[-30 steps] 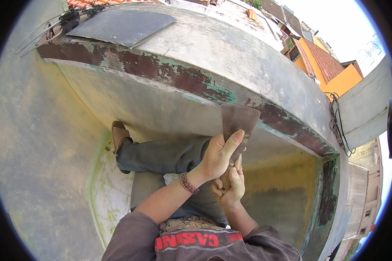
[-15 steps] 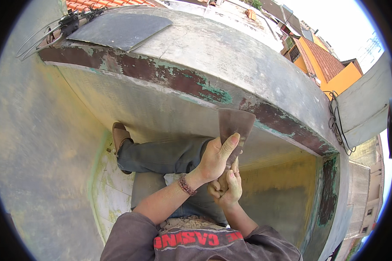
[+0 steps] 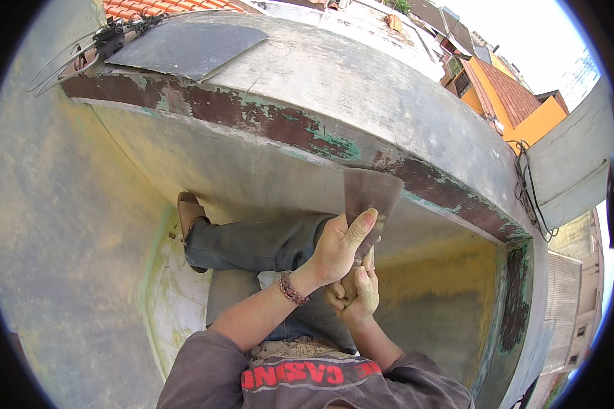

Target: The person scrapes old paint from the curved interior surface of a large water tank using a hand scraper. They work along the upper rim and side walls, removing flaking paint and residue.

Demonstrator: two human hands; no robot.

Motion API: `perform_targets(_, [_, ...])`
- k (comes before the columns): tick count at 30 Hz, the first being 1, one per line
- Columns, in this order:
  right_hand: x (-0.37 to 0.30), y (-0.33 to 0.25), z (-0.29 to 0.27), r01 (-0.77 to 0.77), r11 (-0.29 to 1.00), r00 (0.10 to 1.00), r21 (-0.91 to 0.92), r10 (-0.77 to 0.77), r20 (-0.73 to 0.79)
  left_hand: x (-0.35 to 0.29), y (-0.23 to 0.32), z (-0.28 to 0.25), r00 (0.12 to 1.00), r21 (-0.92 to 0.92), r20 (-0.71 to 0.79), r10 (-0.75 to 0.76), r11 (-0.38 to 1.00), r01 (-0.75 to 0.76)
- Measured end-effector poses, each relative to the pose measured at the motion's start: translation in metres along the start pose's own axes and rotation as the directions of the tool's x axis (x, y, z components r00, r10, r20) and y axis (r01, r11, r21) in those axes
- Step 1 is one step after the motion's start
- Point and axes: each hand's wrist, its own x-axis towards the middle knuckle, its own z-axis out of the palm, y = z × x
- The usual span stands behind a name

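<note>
Just in front of the dark grey-brown cloth shirt [image 3: 307,399], both bare hands are closed on a broad, flared, dull-brown metal scraper [image 3: 374,192]: the right hand [image 3: 359,294] has its fingers curled round the lower, handle end, while the left hand [image 3: 338,247], above a beaded reddish-brown bracelet [image 3: 293,290], wraps higher up with its thumb flat on the blade. That high grip could prove the weak point, since a sudden jerk or a dusty palm might let the left hand slide toward the blade's edge. Below, one foot in a brown sandal [image 3: 189,210] stands by pale, green-stained floor tiles [image 3: 177,293]; if those are slick, a hard push could cost the person their footing. The blade's wide end overlaps the lower border of the peeling maroon-and-green painted strip [image 3: 252,112]; whether it touches cannot be told. Pressed too steeply there, it could gouge the surface or throw flakes upward. Farther out, on the curved grey concrete ledge [image 3: 361,75], a flat dark-grey sheet [image 3: 191,42] looks loose enough to shift if knocked, and thin black cables [image 3: 525,187] hanging at the right could snag a careless swing.
</note>
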Motion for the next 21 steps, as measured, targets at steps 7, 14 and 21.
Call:
perform_targets(7, [0.003, -0.002, 0.004, 0.040, 0.999, 0.998, 0.022, -0.039, -0.040, 0.006, 0.009, -0.003, 0.997, -0.009, 0.037, -0.069, 0.998, 0.069])
perform_targets(14, [0.013, -0.007, 0.003, 0.056, 0.998, 0.998, -0.026, -0.055, 0.029, 0.017, 0.030, 0.003, 0.987, -0.064, 0.156, -0.025, 0.997, 0.035])
perform_targets(21, [0.005, -0.004, 0.001, 0.049, 0.998, 0.999, -0.034, -0.048, 0.019, 0.013, 0.012, 0.001, 0.993, 0.002, 0.119, -0.007, 1.000, 0.007])
